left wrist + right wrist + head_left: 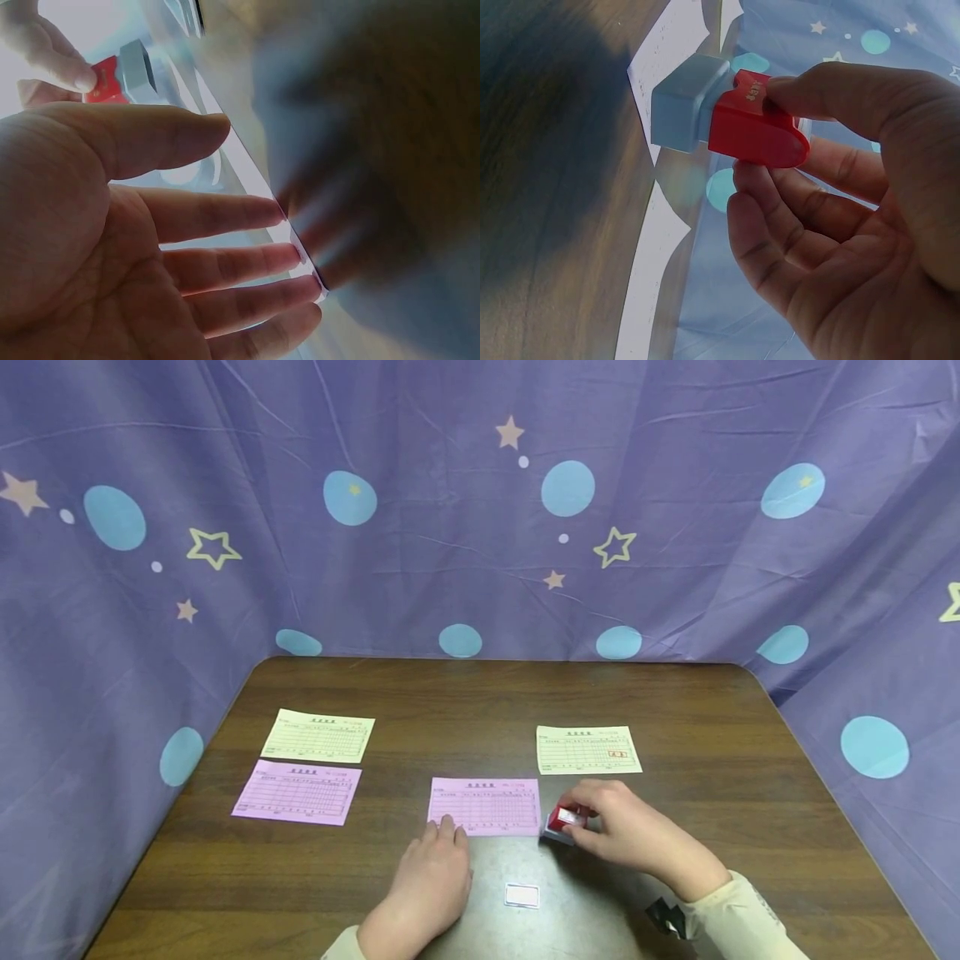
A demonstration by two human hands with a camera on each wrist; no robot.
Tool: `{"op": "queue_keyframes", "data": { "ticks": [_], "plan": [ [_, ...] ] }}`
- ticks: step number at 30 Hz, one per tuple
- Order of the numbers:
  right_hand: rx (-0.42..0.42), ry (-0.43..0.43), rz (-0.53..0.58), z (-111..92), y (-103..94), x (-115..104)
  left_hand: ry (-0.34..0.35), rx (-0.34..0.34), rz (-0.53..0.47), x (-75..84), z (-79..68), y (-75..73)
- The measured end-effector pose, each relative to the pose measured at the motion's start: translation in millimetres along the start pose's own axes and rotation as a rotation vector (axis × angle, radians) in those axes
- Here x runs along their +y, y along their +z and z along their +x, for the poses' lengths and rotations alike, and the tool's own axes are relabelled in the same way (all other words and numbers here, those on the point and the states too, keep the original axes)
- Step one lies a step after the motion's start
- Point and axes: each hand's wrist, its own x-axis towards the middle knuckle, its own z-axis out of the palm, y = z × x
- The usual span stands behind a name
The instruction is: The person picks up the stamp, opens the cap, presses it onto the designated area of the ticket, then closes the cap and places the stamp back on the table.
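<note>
My right hand (626,827) pinches a red stamp (757,124) by its top, between thumb and fingers. The stamp's grey base (682,105) points down, close by the lower right corner of the middle pink form (483,802) in the head view. My left hand (431,877) has its fingers extended, with fingertips on the lower left edge of that form. In the left wrist view, the palm and spread fingers (240,266) show against the paper's edge, and the red stamp appears beyond the thumb. The stamp's underside is hidden.
A yellow form (588,752) with a red boxed mark lies behind my right hand. Another yellow form (318,737) and a pink form (298,793) lie at the left. A small white rectangle (522,896) sits between my hands on the brown table (450,702). A purple curtain (450,552) stands behind.
</note>
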Motion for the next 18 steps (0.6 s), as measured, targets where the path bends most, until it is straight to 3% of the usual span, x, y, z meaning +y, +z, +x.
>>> {"op": "queue_keyframes", "data": {
  "ticks": [18],
  "plan": [
    [-0.018,-0.006,0.005,6,8.6,1,0.021,-0.021,0.046,15.4,-6.3,6.2]
  ]
}}
